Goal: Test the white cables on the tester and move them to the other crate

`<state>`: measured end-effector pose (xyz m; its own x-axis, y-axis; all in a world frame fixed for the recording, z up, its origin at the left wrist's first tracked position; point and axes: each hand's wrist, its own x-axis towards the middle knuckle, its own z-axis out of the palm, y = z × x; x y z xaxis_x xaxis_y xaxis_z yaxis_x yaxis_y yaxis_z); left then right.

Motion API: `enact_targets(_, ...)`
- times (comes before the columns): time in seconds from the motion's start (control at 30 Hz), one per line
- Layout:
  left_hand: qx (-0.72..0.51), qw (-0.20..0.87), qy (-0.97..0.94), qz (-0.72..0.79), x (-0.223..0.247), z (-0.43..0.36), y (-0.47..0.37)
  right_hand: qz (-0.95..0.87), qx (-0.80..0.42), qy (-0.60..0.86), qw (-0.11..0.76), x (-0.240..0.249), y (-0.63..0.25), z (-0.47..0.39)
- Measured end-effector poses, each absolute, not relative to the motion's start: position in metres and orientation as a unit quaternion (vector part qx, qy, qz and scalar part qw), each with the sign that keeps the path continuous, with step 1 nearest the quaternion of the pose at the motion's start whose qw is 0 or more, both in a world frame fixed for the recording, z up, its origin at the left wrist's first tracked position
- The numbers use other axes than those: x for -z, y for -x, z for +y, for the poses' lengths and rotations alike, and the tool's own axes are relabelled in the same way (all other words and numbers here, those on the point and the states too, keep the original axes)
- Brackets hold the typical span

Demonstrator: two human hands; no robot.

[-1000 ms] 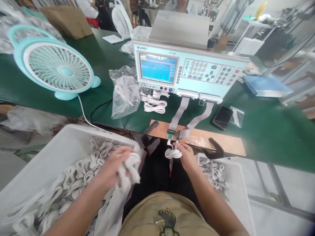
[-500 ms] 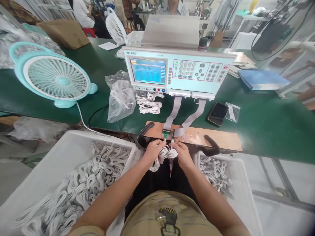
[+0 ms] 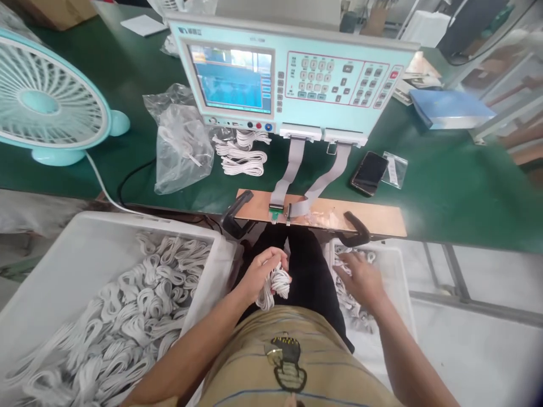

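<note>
Closed around a bundle of white cables, my left hand is above my lap. My right hand is over the right white bin, its fingers spread and nothing held in them. Coiled white cables lie in that bin beneath it. Two flat grey ribbon cables run from the tester to small connectors on a wooden strip at the table edge. No cable is in my hands at those connectors.
A large white bin of coiled cables stands at the left. On the green table are a fan, a plastic bag, cable coils, a phone and a blue folder. Black clamps hold the strip.
Both hands have left the connectors. My left hand has drawn back toward my body with the cable bundle; my right hand has moved right over the bin and opened. The view has tilted down.
</note>
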<state>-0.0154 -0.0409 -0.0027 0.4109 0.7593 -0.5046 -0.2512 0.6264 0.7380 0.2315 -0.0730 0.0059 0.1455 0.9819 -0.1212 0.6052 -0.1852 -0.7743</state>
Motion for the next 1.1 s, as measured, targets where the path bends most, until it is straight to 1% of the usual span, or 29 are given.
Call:
enact_targets(0.03, -0.312, 0.796, -0.297, 0.424, 0.003, -0.042, 0.012, -0.581, -0.354, 0.67, 0.298, -0.005, -0.221, -0.075)
enact_targets(0.1, -0.309, 0.799, -0.314, 0.411, 0.004, -0.043, 0.005, -0.582, -0.463, 0.588, 0.318, -0.004, -0.192, -0.075)
enact_targets(0.17, -0.332, 0.778, -0.332, 0.418, 0.004, -0.045, 0.0, -0.548, -0.55, 0.527, 0.344, -0.001, -0.166, -0.072)
enact_targets(0.27, -0.393, 0.714, -0.351, 0.461, 0.002, -0.049, -0.003, -0.514, -0.608, 0.489, 0.355, 0.004, -0.151, -0.068)
enact_targets(0.37, -0.432, 0.669, -0.338, 0.501, 0.004, -0.052, -0.002, -0.54, -0.612, 0.474, 0.33, 0.007, -0.152, -0.067)
enact_targets(0.53, -0.442, 0.653, -0.295, 0.54, 0.015, -0.057, -0.002, -0.628, -0.543, 0.461, 0.313, 0.007, -0.151, -0.068)
enact_targets(0.7, -0.416, 0.658, -0.307, 0.548, 0.017, -0.061, 0.002, -0.562, -0.636, 0.432, 0.304, 0.009, -0.148, -0.07)
enact_targets(0.77, -0.388, 0.693, -0.306, 0.525, 0.014, -0.061, 0.008, -0.554, -0.634, 0.439, 0.313, 0.011, -0.148, -0.07)
enact_targets(0.87, -0.286, 0.753, -0.311, 0.505, 0.009, -0.055, 0.018, -0.55, -0.605, 0.47, 0.332, 0.014, -0.148, -0.07)
enact_targets(0.93, -0.226, 0.767, -0.328, 0.503, 0.006, -0.05, 0.023, -0.562, -0.584, 0.481, 0.333, 0.016, -0.147, -0.068)
enact_targets(1.0, -0.206, 0.77, -0.341, 0.499, 0.003, -0.046, 0.027, -0.582, -0.565, 0.484, 0.328, 0.016, -0.147, -0.066)
enact_targets(1.1, -0.209, 0.775, -0.339, 0.491, 0.0, -0.043, 0.027, -0.603, -0.559, 0.472, 0.319, 0.013, -0.148, -0.063)
